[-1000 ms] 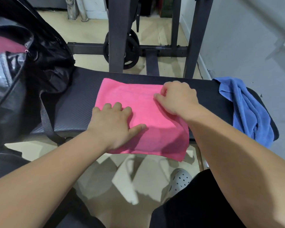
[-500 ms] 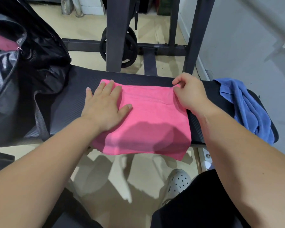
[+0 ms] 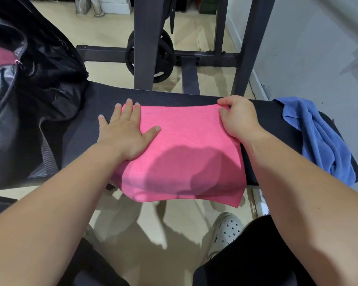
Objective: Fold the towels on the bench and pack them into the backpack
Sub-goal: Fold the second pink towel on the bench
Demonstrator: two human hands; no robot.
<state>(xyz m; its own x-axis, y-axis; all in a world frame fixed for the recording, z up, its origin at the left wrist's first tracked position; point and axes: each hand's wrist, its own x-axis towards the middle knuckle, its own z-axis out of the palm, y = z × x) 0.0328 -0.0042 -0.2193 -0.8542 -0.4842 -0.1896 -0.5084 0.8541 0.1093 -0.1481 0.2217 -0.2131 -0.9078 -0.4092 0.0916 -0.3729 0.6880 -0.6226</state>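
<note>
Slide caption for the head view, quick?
Left hand presses the pink towel flat on the bench while the right hand pinches its far right corner; blue towel lies crumpled.

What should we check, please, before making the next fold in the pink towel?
1. Left hand flat on the pink towel, pinning its left side: ok.
2. Right hand pinching the far right corner: ok.
3. Towel lying fully on the bench: not ok, its near edge hangs over the front.
4. Blue towel out of the way: ok, it lies apart at the bench's right end.
5. Room left in the backpack: cannot tell.
</note>
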